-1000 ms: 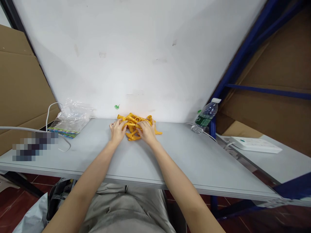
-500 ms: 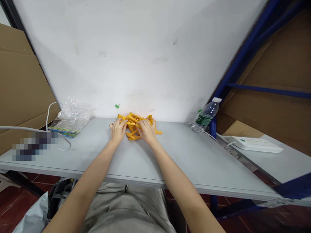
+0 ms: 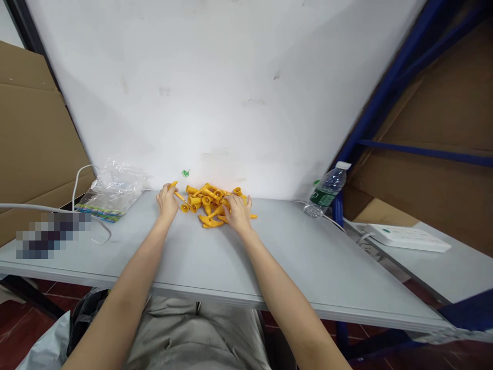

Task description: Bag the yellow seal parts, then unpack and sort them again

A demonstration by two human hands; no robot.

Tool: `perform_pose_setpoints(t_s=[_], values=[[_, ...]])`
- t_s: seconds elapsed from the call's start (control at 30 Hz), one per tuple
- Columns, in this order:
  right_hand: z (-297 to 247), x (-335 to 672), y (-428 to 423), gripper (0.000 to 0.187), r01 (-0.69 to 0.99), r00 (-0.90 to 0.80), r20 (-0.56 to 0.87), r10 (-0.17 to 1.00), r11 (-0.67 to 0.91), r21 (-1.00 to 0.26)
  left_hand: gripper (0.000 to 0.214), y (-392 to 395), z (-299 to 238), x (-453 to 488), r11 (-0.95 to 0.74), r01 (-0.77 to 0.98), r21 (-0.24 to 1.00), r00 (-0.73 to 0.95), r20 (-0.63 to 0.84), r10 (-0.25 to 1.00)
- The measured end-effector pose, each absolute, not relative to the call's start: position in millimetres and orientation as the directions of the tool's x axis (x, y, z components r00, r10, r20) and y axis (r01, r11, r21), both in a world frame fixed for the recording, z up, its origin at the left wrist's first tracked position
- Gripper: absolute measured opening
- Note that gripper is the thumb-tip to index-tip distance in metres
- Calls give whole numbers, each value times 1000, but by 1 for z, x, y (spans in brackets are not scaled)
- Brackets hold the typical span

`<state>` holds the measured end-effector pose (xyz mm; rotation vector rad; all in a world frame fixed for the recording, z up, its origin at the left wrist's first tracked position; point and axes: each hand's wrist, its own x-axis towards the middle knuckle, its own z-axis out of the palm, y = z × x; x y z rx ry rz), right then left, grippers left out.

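Observation:
A pile of yellow plastic pieces (image 3: pixel 207 199) lies against the back wall, some cup-shaped, others long and thin. At its left edge, my left hand (image 3: pixel 167 203) is closed on a yellow plastic piece with a thin shaft (image 3: pixel 179 196), which points right toward the pile. My right hand (image 3: pixel 237 211) rests over the pile's right side. Its thumb and fingers are curled on a yellow piece, mostly hidden under them, while the little finger is spread outward. In front of the pile lies a hammer-shaped yellow piece (image 3: pixel 211 224).
Clear plastic bags (image 3: pixel 115 180) with colourful edges lie at left beside a white cable (image 3: pixel 34 206). A water bottle (image 3: pixel 327 187) leans at right near a blue frame. A white power strip (image 3: pixel 408 237) sits on the right-hand surface. Cardboard (image 3: pixel 34 133) stands at left.
My left hand has moved left, away from the pile, with a yellow piece in it. More of the pile shows now. My right hand stays over the pile, slightly shifted.

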<state>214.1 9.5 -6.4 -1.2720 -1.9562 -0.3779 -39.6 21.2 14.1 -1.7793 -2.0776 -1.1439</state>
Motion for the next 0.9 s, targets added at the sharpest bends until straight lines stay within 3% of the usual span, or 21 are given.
perform_pose_setpoints(t_s=[0.3,0.57,0.77,0.9], values=[[-10,210,12,20,847,-224,734,641,501,-179,44,42,2,-104,117,977,178,-165,285,944],[-11,210,12,21,834,-228,724,652,514,-201,50,35,-5,-101,199,962,185,-234,196,952],[-12,209,13,21,839,-222,720,658,505,-203,63,34,-15,-112,346,906,244,-356,-4,935],[-11,209,11,22,835,-228,717,659,512,-204,64,38,-23,-121,311,897,315,-337,30,941]])
